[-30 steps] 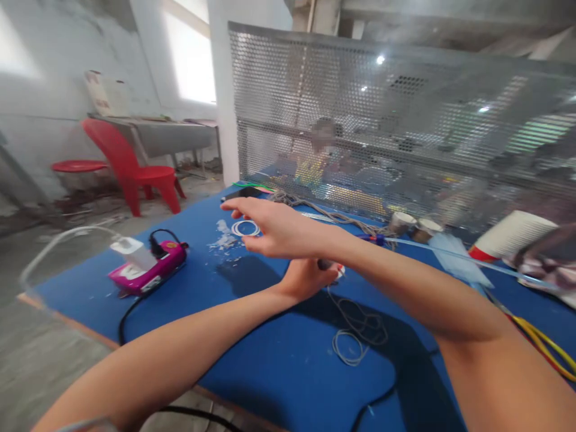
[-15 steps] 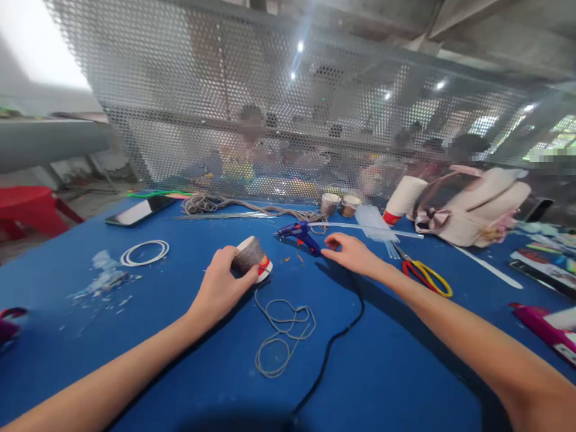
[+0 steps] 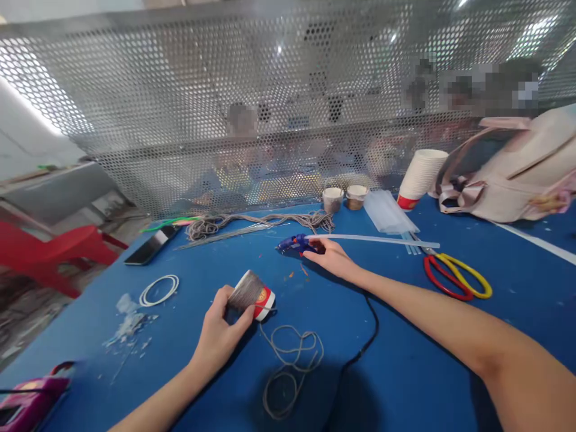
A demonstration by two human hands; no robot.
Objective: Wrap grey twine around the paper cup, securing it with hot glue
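Starting at the front left corner of the blue worktop [image 3: 405, 360], there's a magenta power strip [image 3: 33, 402], partly out of shot. Further in along the left edge: some whitish scraps [image 3: 130, 323], a white cable ring [image 3: 153, 305] and a smartphone [image 3: 152, 246]. A messy bundle of grey cord [image 3: 204, 229] lies along the back edge.

Left hand [image 3: 220, 330] has the paper cup [image 3: 254, 295], thumb and fingers pinched round its side, tilted, around mid-worktop. Progress check: I'd call it partly done. Grey cord covers one stretch of the wall, while the red-and-white band at the right end is mostly bare. A loose grey strand [image 3: 294, 365] trails from it in loops toward the front edge, so there looks to be cord left to wind.

Just right of that, the right hand [image 3: 330, 258] has its fingers curled round the handle of a blue glue gun [image 3: 294, 243], nozzle facing left, well apart from the cup. Can't tell if the trigger's pressed. A long glue stick [image 3: 373, 239] pokes out its back.

By the back edge sit two small tubs [image 3: 333, 201], then a plastic sheet or bag [image 3: 390, 212], a stack of paper cups [image 3: 420, 177], red-and-yellow scissors [image 3: 459, 279] nearer the front, and a pale backpack [image 3: 508, 186] at the back right corner.
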